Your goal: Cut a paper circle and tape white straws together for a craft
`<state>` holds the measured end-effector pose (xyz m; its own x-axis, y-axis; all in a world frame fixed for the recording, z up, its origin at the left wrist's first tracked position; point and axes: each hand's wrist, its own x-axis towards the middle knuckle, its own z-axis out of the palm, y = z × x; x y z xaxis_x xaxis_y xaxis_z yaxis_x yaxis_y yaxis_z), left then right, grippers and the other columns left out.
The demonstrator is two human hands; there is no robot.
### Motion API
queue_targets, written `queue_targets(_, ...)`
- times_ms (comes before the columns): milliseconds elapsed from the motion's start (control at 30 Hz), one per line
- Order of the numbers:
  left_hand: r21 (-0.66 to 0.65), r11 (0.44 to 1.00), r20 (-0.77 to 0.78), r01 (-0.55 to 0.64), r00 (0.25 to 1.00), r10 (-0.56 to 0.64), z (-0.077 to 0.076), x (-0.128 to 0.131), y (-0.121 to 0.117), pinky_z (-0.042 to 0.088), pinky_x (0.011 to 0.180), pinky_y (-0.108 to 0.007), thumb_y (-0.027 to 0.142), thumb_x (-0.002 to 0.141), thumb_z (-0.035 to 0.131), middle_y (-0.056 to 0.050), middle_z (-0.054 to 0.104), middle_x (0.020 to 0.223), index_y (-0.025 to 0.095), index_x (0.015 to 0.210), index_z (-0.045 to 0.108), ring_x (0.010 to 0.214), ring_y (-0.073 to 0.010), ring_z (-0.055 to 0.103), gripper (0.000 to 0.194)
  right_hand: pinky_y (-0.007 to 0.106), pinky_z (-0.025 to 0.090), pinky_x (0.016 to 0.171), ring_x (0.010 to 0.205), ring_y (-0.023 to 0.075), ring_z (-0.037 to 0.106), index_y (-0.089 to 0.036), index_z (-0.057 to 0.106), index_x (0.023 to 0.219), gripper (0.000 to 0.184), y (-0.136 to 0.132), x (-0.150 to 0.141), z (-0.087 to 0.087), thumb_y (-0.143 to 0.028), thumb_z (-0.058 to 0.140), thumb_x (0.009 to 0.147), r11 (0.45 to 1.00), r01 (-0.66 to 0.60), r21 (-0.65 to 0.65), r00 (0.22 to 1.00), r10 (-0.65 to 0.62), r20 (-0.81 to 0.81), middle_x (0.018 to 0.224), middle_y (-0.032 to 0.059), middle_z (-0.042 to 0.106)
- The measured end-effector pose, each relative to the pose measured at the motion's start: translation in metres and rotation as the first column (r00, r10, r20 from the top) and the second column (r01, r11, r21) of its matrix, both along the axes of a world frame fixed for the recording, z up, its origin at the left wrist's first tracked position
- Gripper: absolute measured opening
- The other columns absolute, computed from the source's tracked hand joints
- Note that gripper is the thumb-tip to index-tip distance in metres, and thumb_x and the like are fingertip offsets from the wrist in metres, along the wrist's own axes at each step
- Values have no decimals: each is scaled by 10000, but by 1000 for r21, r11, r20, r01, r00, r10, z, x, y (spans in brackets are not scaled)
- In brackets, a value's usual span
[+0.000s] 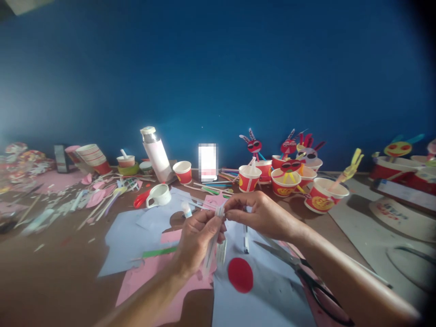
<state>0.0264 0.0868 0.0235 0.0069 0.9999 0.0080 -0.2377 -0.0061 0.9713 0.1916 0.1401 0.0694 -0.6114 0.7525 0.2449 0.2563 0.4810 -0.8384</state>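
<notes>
Held upright in my closed left hand (199, 238) is a bundle of thin white strips (210, 254), which look like paper. At its top end, the fingers of my right hand (262, 212) pinch together on the white strips; the exact grip is partly hidden. Below the hands, a red paper circle (240, 275) lies on a pale blue sheet (259, 299). A pen (245, 240) rests under my right hand. Large black-handled scissors (316, 288) lie partly under my right forearm. Pink paper (160, 277) with a green strip (159, 252) sits by my left wrist.
A white thermos (156, 156), a white mug (160, 195) and a red paper cup (183, 172) stand at the back. To the right are several cups with paper figures, such as a red face (254, 146). Paper scraps (97, 197) litter the left side.
</notes>
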Motion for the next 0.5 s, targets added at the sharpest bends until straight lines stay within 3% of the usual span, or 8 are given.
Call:
queue_targets(133, -20, 996, 42, 84, 996, -83, -4, 0, 1, 431, 443, -189, 389, 781, 653, 6, 597, 603, 141, 776, 600, 459, -81, 531, 253, 222, 436, 612, 661, 106, 573, -175, 655, 832, 87, 1, 1, -1, -197, 579, 798, 1000, 20, 16, 1000, -20, 18, 727, -16, 651)
queue_targets(267, -43, 988, 75, 150, 986, -147, -7, 0, 2, 333, 341, -155, 437, 809, 608, 33, 561, 539, 164, 761, 532, 364, -58, 455, 287, 213, 419, 596, 633, 92, 538, -168, 641, 804, 62, 3, 2, -1, -190, 584, 796, 1000, 1, 30, 1000, -2, 25, 698, -25, 623)
queue_targets(500, -130, 951, 192, 281, 948, -254, -7, -3, 4, 263, 322, -118, 446, 810, 608, 34, 536, 510, 153, 737, 520, 347, -29, 392, 315, 223, 431, 618, 649, 95, 539, -162, 635, 820, 59, 3, 3, -2, -185, 582, 808, 998, -41, 39, 999, 41, 9, 718, -18, 622)
